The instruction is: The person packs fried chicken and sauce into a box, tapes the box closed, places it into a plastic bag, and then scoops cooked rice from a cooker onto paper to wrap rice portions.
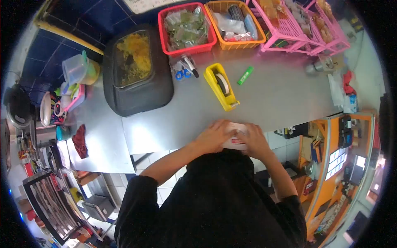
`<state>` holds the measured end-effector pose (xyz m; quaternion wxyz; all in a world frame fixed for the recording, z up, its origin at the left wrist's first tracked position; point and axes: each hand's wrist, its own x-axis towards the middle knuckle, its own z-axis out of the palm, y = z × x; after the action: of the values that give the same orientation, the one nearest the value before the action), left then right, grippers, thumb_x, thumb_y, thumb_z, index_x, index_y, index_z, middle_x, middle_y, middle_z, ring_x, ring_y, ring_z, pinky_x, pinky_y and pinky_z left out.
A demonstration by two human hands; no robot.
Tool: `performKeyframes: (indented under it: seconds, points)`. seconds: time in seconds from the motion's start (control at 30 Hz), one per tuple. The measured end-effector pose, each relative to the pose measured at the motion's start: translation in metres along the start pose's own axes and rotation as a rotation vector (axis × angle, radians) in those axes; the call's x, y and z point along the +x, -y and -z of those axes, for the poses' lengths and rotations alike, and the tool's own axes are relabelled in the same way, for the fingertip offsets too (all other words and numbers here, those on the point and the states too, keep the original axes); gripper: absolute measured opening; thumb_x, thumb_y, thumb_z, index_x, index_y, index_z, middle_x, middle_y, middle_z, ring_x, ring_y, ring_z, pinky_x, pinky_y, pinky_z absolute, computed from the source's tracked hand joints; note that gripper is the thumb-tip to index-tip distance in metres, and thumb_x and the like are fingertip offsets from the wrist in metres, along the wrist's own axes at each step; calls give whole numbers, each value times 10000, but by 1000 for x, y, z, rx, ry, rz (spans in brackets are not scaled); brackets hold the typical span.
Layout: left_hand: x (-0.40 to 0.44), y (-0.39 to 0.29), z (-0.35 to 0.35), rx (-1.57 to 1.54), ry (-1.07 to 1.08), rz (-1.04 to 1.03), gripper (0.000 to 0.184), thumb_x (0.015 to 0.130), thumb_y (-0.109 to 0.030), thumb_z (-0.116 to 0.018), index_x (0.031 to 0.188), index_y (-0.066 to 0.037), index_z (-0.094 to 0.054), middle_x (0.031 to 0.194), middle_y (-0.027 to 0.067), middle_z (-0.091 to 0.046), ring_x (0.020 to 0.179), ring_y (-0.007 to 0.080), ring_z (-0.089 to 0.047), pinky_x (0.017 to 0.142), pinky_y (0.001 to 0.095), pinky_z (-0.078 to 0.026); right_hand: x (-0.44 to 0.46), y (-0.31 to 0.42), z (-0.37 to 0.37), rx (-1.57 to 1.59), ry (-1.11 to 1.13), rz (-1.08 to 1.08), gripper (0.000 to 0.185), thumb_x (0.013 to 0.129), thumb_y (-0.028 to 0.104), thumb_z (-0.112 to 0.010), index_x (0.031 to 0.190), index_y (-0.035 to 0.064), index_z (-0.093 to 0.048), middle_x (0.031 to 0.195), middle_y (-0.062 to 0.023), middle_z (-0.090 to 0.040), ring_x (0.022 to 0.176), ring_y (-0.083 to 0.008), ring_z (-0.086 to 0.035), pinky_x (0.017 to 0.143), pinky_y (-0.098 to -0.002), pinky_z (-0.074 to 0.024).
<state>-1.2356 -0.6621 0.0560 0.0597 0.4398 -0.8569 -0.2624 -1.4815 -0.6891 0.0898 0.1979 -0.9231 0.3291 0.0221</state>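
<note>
red basket point(188, 52) of clear packets point(185, 25), orange basket point(240, 44) beside it, pink racks point(271, 39), dark red cloth point(80, 142)

Holding white, red-marked item point(236, 141) between left hand point(214, 135) and right hand point(255, 141), at front edge of steel counter point(182, 120). Showing yellow tape dispenser point(218, 89) ahead, green stick point(245, 76) to its right, black marker point(191, 67) and blue-handled scissors point(182, 75) to its left; red basket point(190, 50) and orange basket point(242, 44) behind.

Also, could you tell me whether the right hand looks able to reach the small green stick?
Probably yes: the tape dispenser lies just left of the straight path from the right hand to the green stick, though that hand would first have to leave the white box.
</note>
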Motion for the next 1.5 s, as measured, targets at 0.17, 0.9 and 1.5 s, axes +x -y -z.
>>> performKeyframes:
  seconds: [0.17,0.9,1.5]
  points:
    - [95,-43,-1,31,-157,-168,690,759,-242,-817,1387,-159,-543,1379,194,-508,1358,391,-451,1087,504,-443,-59,-76,23,-16,-71,-228,735,657,387,-859,1314,199,-590,1375,-224,-454,1268,-427,-457,1059,-554,-369]
    - [113,-55,-19,-1494,-1178,939,306,960,-296,-679,1062,-7,-679,1348,193,-561,1195,340,-568,1001,515,-467,-40,-204,-19,-53,-586,-34,655,778,377,-751,1374,154,-592,1542,-146,-434,1435,-379,-379,1046,-702,-313]
    - [136,-75,-67,-1065,-1020,1335,217,888,-191,-701,945,17,-712,735,6,-599,715,107,-521,650,284,-420,-38,-209,-16,44,-586,-78,641,787,354,-735,1347,77,-592,1501,-124,-497,1435,-276,-411,1063,-671,-292]
